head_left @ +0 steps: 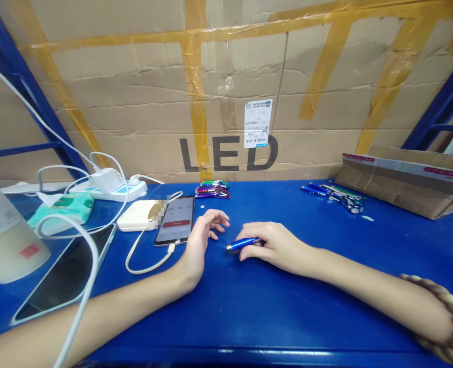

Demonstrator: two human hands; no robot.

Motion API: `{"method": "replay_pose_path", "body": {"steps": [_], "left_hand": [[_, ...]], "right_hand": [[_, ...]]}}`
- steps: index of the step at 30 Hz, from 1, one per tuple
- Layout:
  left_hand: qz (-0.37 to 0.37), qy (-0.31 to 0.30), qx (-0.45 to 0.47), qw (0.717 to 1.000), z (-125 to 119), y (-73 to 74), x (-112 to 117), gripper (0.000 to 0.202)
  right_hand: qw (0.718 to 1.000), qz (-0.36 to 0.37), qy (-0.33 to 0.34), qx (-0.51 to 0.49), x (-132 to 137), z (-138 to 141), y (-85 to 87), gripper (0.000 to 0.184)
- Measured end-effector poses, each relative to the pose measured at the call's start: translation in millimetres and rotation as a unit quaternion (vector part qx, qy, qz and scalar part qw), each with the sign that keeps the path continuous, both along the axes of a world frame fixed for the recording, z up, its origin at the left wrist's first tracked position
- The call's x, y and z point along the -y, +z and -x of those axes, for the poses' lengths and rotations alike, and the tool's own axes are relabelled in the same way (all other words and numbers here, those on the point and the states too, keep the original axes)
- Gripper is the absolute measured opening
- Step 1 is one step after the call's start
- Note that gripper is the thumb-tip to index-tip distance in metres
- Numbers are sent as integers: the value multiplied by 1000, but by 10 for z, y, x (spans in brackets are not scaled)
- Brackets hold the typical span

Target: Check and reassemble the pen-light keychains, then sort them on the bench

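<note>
My right hand (276, 245) is closed around a small blue metal flashlight (241, 245), its silver-rimmed end pointing left. Just to the left, my left hand (205, 237) holds nothing, its fingers loosely curved and apart beside a phone (175, 220) that shows a timer. Behind the hands lies a neat stack of small flashlights with carabiner clips (211, 190), in green, red and purple. Farther right is a loose pile of similar blue and green flashlights (335, 196) with silver clips.
An open cardboard box (406, 179) stands at the back right. On the left are a cream power bank (138, 214), a second phone (67, 276), a tissue pack (63, 209), a plastic cup (7, 235), a power strip (128, 190) and looping white cables. A large taped carton (153, 102) forms the back.
</note>
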State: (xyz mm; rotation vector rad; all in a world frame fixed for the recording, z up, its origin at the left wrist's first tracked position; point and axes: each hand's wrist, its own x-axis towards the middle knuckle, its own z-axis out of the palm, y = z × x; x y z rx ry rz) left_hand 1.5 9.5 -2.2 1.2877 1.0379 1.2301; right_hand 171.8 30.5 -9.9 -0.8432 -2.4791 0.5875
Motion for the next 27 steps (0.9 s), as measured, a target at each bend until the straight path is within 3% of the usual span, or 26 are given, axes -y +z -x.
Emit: {"method": "replay_pose_path", "body": {"steps": [10, 16, 22, 27], "left_hand": [[-1, 6, -1, 1000, 7, -2, 2, 23], [9, 21, 24, 999, 10, 8, 2, 22], [17, 28, 33, 999, 20, 16, 0, 22], [8, 26, 15, 1000, 29, 8, -25, 23]], "right_hand": [[1000, 13, -6, 12, 11, 2, 18, 29], [988, 8, -129, 88, -41, -45, 76, 39], [933, -103, -277, 206, -283, -337, 107, 33], [871, -132, -390, 270, -536, -721, 159, 34]]}}
